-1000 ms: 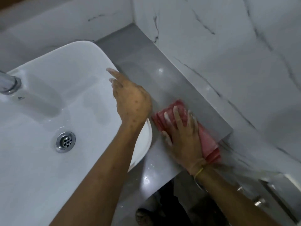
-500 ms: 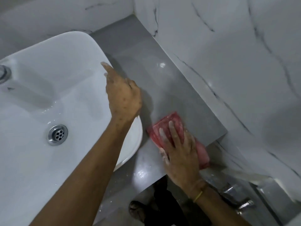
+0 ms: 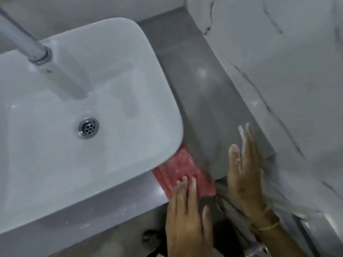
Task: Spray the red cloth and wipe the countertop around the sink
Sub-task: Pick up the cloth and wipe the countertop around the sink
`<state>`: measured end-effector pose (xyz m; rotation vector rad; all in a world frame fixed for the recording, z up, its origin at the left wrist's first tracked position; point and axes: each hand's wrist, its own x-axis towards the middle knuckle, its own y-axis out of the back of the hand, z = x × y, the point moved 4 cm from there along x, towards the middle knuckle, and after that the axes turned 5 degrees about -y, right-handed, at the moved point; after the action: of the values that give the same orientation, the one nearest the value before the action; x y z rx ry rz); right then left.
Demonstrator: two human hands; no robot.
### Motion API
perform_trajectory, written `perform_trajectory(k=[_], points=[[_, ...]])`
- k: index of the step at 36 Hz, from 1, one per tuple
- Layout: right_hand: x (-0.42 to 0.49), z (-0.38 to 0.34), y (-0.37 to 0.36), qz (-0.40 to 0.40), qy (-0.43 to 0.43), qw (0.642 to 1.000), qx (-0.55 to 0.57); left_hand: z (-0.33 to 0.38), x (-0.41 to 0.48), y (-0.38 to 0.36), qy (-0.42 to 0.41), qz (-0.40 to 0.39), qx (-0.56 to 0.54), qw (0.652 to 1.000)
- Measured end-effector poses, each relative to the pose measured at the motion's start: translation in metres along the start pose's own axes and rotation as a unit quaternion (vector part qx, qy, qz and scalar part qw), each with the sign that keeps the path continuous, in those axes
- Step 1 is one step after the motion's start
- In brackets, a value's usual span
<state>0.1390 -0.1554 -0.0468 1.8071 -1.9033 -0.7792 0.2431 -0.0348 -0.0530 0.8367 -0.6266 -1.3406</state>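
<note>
Left hand (image 3: 187, 210) fingers flat, together, pressing red cloth (image 3: 185, 171) at worktop (image 3: 204, 108) front edge, lower centre; right hand (image 3: 245, 175) open, clear. Risk: cloth slides off edge.

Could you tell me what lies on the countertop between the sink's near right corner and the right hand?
In the head view, the red cloth lies there, partly tucked under the sink, pressed by the left hand; bare grey countertop reaches the right hand.
</note>
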Motion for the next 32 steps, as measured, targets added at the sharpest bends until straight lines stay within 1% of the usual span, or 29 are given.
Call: perform_trajectory(k=[1, 3, 5, 9, 11, 14, 17, 20, 22, 24, 26, 28, 30, 31, 32], points=[[0.004, -0.011, -0.001, -0.009, 0.026, 1.000, 0.006, -0.005, 0.007, -0.014, 0.038, -0.021, 0.022, 0.999], [0.008, -0.034, -0.006, -0.027, 0.075, 0.997, 0.023, -0.016, 0.030, -0.034, 0.076, -0.044, 0.069, 0.994], [0.008, -0.059, -0.014, -0.041, 0.113, 0.992, 0.039, -0.025, 0.046, -0.048, 0.074, -0.056, 0.089, 0.992], [0.002, -0.103, -0.032, -0.081, 0.175, 0.980, 0.049, -0.031, 0.054, -0.053, 0.066, -0.019, 0.102, 0.992], [-0.005, -0.116, -0.044, -0.119, 0.202, 0.972, 0.005, -0.040, 0.046, -0.049, 0.061, -0.008, 0.109, 0.992], [-0.012, -0.117, -0.056, -0.167, 0.239, 0.949, -0.122, -0.066, 0.026, -0.035, 0.060, -0.003, 0.126, 0.990], [-0.016, -0.114, -0.061, -0.164, 0.280, 0.917, -0.232, -0.112, -0.008, -0.014, 0.077, 0.000, 0.155, 0.985], [-0.015, -0.112, -0.060, -0.154, 0.286, 0.910, -0.259, -0.168, -0.045, 0.019, 0.115, 0.012, 0.213, 0.970], [-0.016, -0.114, -0.063, -0.148, 0.291, 0.905, -0.272, -0.204, -0.071, 0.046, 0.159, 0.034, 0.212, 0.964], [-0.022, -0.119, -0.066, -0.137, 0.309, 0.891, -0.303, -0.228, -0.090, 0.066, 0.209, 0.042, 0.201, 0.956], [-0.032, -0.127, -0.073, -0.132, 0.339, 0.867, -0.340, -0.233, -0.094, 0.072, 0.242, 0.055, 0.182, 0.952], [-0.043, -0.138, -0.083, -0.150, 0.370, 0.842, -0.363, -0.217, -0.084, 0.067, 0.261, 0.083, 0.153, 0.950], [-0.057, -0.151, -0.098, -0.182, 0.393, 0.823, -0.368, -0.194, -0.071, 0.056, 0.247, 0.094, 0.135, 0.955], [-0.062, -0.154, -0.102, -0.204, 0.400, 0.815, -0.366, -0.182, -0.064, 0.048, 0.231, 0.082, 0.129, 0.961], [-0.072, -0.163, -0.116, -0.237, 0.415, 0.800, -0.363, -0.179, -0.063, 0.043, 0.224, 0.076, 0.122, 0.964]])
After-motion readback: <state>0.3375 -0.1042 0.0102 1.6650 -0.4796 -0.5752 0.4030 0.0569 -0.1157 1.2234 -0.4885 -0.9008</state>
